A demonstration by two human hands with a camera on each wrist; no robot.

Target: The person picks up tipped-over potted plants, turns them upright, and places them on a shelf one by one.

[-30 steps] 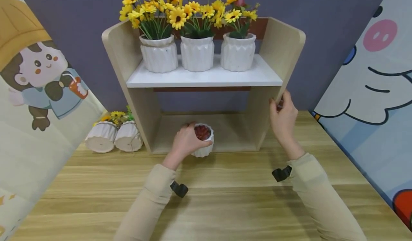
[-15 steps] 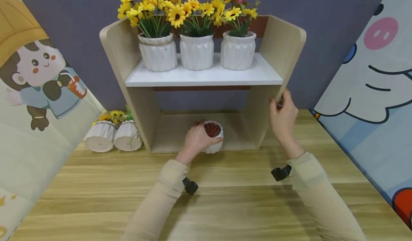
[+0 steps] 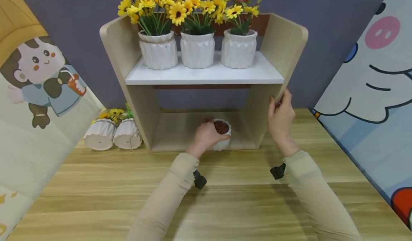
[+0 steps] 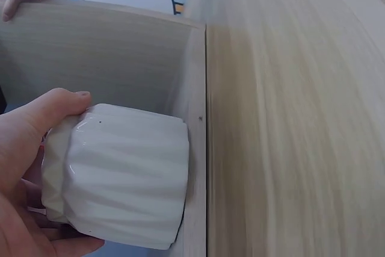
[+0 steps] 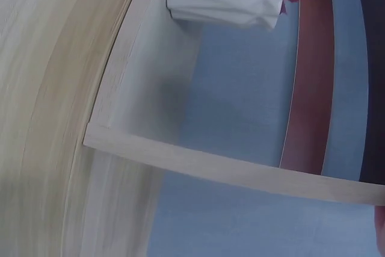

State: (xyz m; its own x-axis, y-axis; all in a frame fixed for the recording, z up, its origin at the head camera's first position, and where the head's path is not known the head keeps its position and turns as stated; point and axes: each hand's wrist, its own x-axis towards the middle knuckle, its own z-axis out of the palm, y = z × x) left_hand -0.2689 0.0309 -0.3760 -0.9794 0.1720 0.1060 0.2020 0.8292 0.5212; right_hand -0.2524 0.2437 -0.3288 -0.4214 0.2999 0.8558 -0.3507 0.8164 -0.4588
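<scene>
My left hand (image 3: 207,137) grips a small white ribbed flowerpot (image 3: 222,144) with a dark red plant inside, thumb on the near side and fingers around its rim. The pot stands upright at the front of the lower board (image 3: 180,133) of a wooden shelf, right of its middle. In the left wrist view the pot's base (image 4: 180,179) is at the board's front edge; whether it bears fully on the board I cannot tell. My right hand (image 3: 281,121) holds the front edge of the shelf's right side panel (image 3: 262,116), thumb inside and fingers outside.
Several white pots with yellow flowers, such as the middle pot (image 3: 197,51), line the white upper board (image 3: 206,77). Two more potted flowers (image 3: 100,135) lie on their sides left of the shelf. The wooden table (image 3: 241,205) extends in front.
My left hand has moved right and slightly inward with the pot, from the middle of the lower board toward its right side. The right hand stays on the side panel.
</scene>
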